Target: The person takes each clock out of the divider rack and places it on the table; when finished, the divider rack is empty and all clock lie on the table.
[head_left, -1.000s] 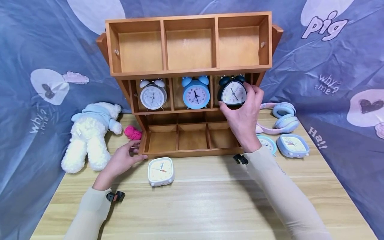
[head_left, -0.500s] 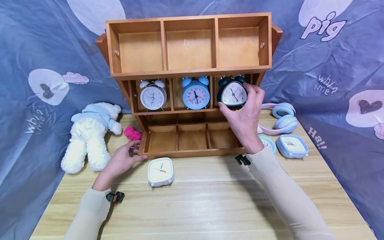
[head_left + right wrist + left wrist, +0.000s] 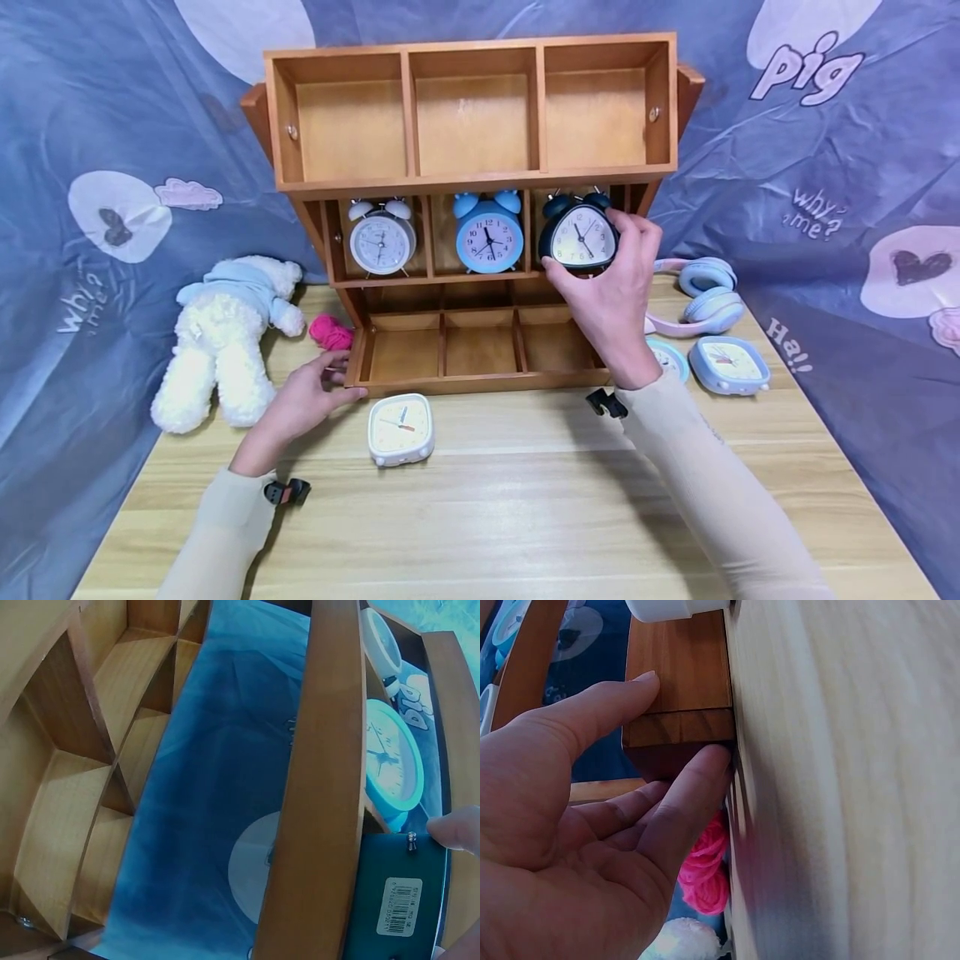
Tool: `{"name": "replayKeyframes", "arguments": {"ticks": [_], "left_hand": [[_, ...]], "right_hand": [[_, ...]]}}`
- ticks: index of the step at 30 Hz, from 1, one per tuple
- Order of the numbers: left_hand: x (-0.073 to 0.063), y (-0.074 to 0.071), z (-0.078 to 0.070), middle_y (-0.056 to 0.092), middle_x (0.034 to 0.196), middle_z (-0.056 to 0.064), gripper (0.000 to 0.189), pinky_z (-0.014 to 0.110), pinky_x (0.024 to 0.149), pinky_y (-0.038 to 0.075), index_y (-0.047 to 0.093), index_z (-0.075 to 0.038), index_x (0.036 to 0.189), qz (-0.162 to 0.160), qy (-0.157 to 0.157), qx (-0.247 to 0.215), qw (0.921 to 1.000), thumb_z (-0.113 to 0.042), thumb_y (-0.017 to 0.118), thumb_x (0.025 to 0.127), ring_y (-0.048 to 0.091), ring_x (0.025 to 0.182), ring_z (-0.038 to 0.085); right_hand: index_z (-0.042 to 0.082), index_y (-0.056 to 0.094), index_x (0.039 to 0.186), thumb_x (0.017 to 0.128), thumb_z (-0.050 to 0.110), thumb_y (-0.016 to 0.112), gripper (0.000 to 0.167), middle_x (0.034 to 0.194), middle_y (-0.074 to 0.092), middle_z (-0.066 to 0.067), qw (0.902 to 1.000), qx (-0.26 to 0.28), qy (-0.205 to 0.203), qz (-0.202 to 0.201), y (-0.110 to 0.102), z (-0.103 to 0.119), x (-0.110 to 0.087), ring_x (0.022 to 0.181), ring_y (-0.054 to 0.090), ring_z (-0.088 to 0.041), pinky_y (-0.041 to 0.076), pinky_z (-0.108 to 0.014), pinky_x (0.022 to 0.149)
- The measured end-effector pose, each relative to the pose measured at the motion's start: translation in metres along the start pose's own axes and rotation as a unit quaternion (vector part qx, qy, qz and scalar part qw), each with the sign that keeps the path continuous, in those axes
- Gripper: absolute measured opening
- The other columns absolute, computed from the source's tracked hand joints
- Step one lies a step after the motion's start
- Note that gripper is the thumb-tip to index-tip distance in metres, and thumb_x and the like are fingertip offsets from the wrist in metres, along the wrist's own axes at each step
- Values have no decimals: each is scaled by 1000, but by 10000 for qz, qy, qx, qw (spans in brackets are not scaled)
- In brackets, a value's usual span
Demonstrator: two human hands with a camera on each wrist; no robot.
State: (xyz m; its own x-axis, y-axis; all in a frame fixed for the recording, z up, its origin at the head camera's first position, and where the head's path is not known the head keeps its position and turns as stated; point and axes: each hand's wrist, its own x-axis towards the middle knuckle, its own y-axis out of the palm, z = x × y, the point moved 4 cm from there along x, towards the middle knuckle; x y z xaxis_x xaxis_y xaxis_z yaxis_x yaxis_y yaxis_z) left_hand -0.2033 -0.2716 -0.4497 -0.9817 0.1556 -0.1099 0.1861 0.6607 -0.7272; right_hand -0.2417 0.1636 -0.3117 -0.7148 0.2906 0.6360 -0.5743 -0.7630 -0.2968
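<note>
My right hand (image 3: 611, 283) holds a dark, rounded-triangular twin-bell alarm clock (image 3: 583, 237) between thumb and fingers, at the right compartment of the shelf's middle tier. A barcode sticker (image 3: 399, 907) shows on the clock's underside in the right wrist view. At the lower left corner of the wooden shelf (image 3: 480, 383), my left hand (image 3: 303, 400) grips the frame, thumb on its front and fingers against its side. Beside the dark clock, a blue twin-bell clock (image 3: 490, 240) occupies the middle compartment. A white twin-bell clock (image 3: 382, 242) stands in the left one.
In front of the shelf lies a white square clock (image 3: 401, 429). A plush bear (image 3: 225, 342) and pink yarn (image 3: 331, 332) lie at left. Headphones (image 3: 712, 300), a blue square clock (image 3: 729, 365) and a partly hidden round turquoise clock (image 3: 670, 358) are at right.
The dark clock has shifted slightly left and down with my right hand, and its face has turned a little. My left hand keeps its place on the shelf corner.
</note>
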Motion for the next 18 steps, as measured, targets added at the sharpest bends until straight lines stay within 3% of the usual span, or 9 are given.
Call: {"name": "replayKeyframes", "arguments": {"ticks": [18], "left_hand": [[2, 1, 3, 75, 135, 26, 80, 46, 99, 61, 50, 3, 162, -39, 94, 16, 9999, -31, 87, 100, 73, 123, 39]], "right_hand": [[3, 59, 153, 76, 27, 101, 90, 152, 49, -24, 9988, -300, 281, 252, -16, 8, -8, 145, 50, -33, 43, -45, 120]]}}
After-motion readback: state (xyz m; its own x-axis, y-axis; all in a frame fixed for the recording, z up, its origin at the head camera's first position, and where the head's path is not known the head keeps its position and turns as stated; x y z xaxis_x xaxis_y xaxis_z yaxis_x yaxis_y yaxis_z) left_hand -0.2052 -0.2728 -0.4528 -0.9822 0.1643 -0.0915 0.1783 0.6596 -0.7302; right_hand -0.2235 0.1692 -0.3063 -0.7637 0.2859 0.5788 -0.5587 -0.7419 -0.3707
